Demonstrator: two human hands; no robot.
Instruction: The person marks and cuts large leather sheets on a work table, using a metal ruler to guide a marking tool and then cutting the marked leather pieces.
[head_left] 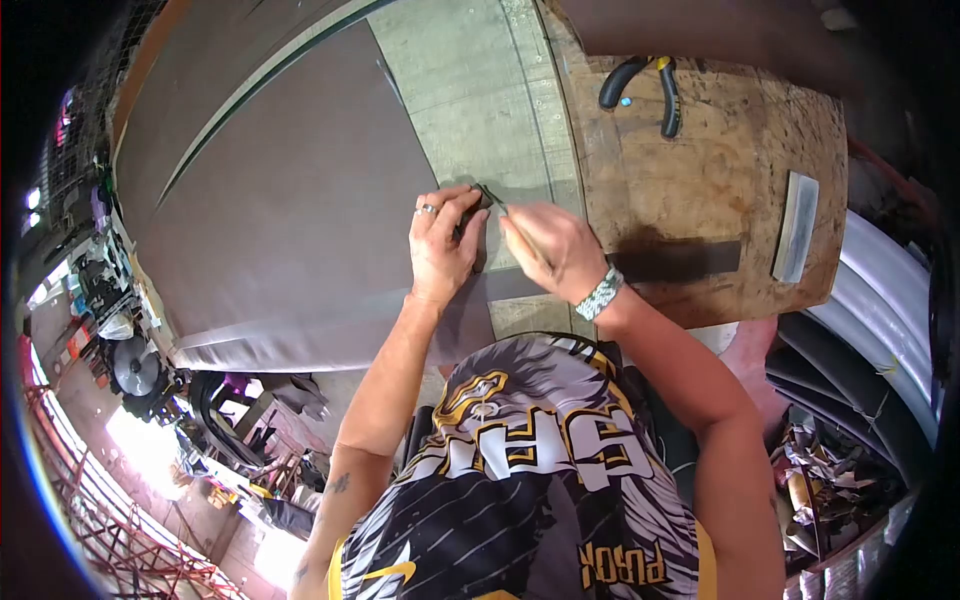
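My left hand point(442, 243) is over the right edge of a large dark brown sheet point(290, 200), its fingers bent and pinched at a small dark piece point(480, 190). A ring is on one of its fingers. Just to the right, my right hand point(555, 248) is closed round a tool with a light wooden handle point(524, 243). The tool's thin dark end meets the small dark piece between the two hands. Below them a dark strip point(690, 262) runs sideways over the pale board point(480, 90) and the wooden table.
Pliers with black and yellow handles point(669, 100) lie on the wooden table point(720, 170) at the upper right. A grey block point(796, 228) rests near its right edge. Large grey rolls point(880, 300) stand beyond that edge. Clutter fills the floor at lower left.
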